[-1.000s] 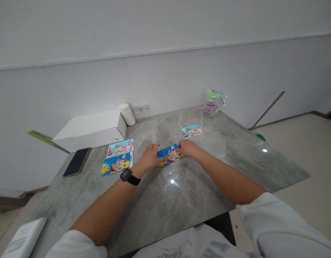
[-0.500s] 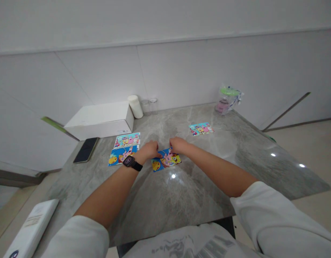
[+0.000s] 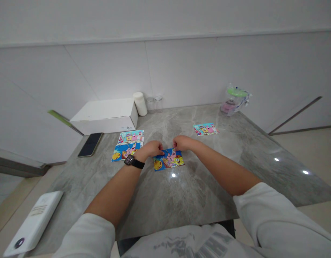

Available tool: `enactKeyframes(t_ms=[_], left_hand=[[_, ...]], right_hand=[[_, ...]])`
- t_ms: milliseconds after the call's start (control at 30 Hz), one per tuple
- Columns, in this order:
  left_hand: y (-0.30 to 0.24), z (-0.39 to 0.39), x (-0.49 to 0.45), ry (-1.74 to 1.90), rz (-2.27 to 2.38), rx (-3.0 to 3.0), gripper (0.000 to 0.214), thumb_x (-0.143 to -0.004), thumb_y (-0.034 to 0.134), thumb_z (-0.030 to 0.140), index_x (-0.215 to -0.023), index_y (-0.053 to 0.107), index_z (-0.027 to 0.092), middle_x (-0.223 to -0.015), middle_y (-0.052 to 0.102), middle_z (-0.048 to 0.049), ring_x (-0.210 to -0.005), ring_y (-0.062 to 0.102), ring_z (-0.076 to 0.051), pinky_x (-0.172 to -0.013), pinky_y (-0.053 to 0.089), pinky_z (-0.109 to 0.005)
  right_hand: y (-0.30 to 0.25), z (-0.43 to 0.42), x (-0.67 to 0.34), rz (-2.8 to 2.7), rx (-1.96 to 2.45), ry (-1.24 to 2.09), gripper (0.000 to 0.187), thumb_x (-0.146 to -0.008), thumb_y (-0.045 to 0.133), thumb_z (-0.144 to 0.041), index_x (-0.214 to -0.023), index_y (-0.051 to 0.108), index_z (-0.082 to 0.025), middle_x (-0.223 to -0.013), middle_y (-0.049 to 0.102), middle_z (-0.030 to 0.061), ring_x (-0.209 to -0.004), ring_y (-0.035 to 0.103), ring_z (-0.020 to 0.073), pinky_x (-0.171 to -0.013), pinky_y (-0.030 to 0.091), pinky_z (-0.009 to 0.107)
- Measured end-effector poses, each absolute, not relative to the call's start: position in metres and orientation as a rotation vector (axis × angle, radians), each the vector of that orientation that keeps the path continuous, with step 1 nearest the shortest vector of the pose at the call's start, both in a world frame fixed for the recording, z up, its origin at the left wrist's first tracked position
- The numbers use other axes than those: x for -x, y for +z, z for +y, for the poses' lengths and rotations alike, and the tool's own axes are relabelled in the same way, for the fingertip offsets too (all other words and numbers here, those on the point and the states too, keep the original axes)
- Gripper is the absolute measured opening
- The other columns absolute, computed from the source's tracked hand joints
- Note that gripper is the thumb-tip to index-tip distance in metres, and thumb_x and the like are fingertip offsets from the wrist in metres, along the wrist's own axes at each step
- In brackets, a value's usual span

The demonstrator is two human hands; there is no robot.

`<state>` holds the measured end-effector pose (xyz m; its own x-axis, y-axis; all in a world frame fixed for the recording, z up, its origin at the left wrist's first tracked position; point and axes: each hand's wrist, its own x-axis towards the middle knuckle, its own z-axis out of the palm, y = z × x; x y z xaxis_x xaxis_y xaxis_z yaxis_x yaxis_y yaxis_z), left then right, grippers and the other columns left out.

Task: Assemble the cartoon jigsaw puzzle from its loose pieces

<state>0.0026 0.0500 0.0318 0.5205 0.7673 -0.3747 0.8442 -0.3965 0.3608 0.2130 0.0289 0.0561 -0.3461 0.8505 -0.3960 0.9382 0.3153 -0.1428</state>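
A colourful cartoon card (image 3: 169,160) with a blue ground lies flat on the grey marble table (image 3: 181,193) in front of me. My left hand (image 3: 150,148), with a black watch on its wrist, pinches the card's far left edge. My right hand (image 3: 183,142) pinches the far right edge, fingers curled. Both hands rest close together on the card's top side. Two similar cards (image 3: 127,145) lie side by side to the left, and one more card (image 3: 206,129) lies further back on the right.
A white box (image 3: 106,116) stands at the back left with a white cylinder (image 3: 140,104) and two small jars beside it. A dark phone (image 3: 90,144) lies left of the cards. A bagged green-lidded container (image 3: 234,100) sits back right. A white device (image 3: 33,224) lies near left.
The card has been drawn nearer to me and turned more square to the table edge. Both hands slid to its far edge and closed in. The view shifted left.
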Motion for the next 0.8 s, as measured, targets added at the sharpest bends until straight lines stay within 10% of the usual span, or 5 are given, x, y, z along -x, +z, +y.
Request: enactKeyframes(t_ms=[533, 800], left_hand=[[0.028, 0.057, 0.025, 0.24, 0.942, -1.994, 0.026, -0.086, 0.065, 0.039, -0.1, 0.073, 0.019, -0.094, 0.075, -0.003, -0.086, 0.068, -0.018, -0.078, 0.054, -0.027], [0.027, 0.055, 0.021, 0.276, 1.034, -2.021, 0.029, -0.082, 0.068, 0.034, -0.106, 0.073, 0.018, -0.096, 0.075, -0.0045, -0.085, 0.069, -0.019, -0.076, 0.055, -0.028]], right_hand=[[0.033, 0.055, -0.241, 2.456, -1.525, -1.577, 0.023, -0.081, 0.075, -0.035, -0.095, 0.076, -0.016, -0.076, 0.072, 0.0005, -0.063, 0.059, 0.0119, -0.059, 0.044, 0.022], [0.022, 0.057, -0.233, 2.563, -1.73, -1.488, 0.024, -0.08, 0.072, -0.038, -0.088, 0.073, -0.016, -0.072, 0.068, -0.0001, -0.065, 0.056, 0.0135, -0.061, 0.041, 0.025]])
